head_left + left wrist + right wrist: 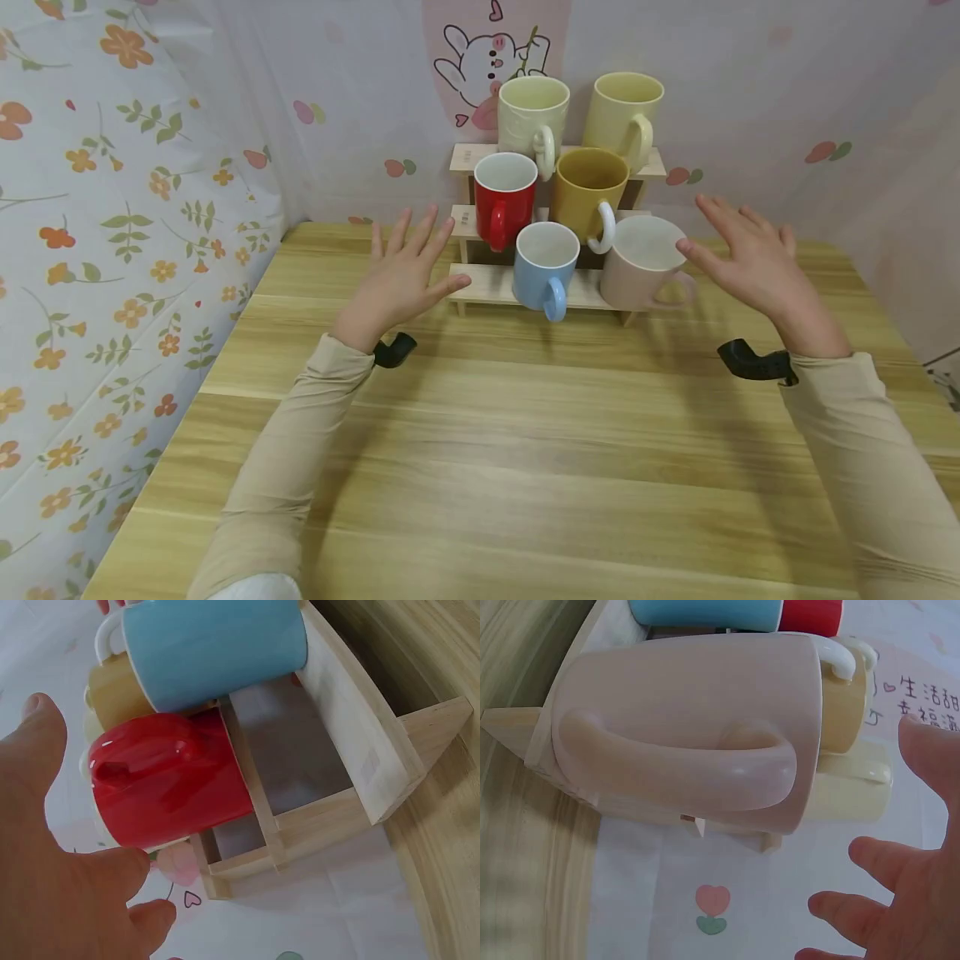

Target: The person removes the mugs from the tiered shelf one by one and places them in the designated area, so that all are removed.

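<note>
My left hand (pixel 397 279) hovers with fingers spread, left of a three-step wooden rack (pixel 487 283). On the other side my right hand (pixel 757 267) is also spread, close to a pale pink mug (pixel 637 271) and apart from it. That mug and a light blue mug (pixel 543 267) stand on the lowest step. A red mug (pixel 504 200) and a mustard mug (pixel 585 196) with a white handle occupy the middle step. Up top are a pale green mug (pixel 528 121) and a pale yellow mug (pixel 615 121). The left wrist view shows the red mug (pixel 172 780) nearest that hand.
The rack stands at the back of a wood-grain table (pixel 480 467), before a white curtain (pixel 360 108) with a printed rabbit. A flowered cloth (pixel 112 250) hangs along the left edge. Black wrist cameras sit under both wrists.
</note>
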Available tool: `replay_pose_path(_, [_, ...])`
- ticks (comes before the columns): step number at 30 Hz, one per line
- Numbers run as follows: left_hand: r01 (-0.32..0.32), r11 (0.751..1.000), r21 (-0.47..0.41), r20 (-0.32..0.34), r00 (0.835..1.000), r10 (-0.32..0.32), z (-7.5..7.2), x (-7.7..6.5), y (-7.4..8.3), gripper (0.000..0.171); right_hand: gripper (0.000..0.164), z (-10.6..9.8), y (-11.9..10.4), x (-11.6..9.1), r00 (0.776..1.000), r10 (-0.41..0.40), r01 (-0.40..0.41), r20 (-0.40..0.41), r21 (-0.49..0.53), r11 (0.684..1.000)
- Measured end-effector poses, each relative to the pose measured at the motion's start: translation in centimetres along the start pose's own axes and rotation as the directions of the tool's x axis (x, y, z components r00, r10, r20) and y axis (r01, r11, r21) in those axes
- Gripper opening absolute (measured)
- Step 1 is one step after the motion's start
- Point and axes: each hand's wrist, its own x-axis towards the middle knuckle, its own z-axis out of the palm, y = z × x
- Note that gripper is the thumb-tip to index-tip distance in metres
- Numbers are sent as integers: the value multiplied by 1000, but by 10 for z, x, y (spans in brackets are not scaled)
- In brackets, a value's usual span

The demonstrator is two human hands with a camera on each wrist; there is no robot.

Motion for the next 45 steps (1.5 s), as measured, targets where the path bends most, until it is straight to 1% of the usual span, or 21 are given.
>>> replay_pose_path(11, [-8,1000,4,22,1000,8,11,16,-5,82,72,-5,-3,9,1000,1,-1,-9,6,1000])
replay_pose_path(15, [-1,1000,-9,40,999,1,15,21,-6,83,71,-4,-4,12,1000,-2,2,-8,12,1000])
replay_pose_path(19, [11,1000,-20,39,999,-10,19,26,-6,83,71,-2,-5,15,1000,-2,2,-8,20,1000])
replay_pose_path(29, [23,1000,8,63,998,-23,29,40,-9,83,71,-3,-11,21,1000,9,-9,-4,18,1000])
replay_pose_path(35, [32,999,2,80,996,-32,32,45,-8,83,68,-5,-12,27,1000,-13,13,-9,11,1000])
replay_pose_path(40, [35,999,-12,64,997,-34,35,47,-6,82,65,-7,-12,32,999,-37,37,-32,11,999])
replay_pose_path(45, [48,998,-26,68,997,-47,35,48,-6,80,65,-10,-12,39,999,-35,37,-32,60,997])
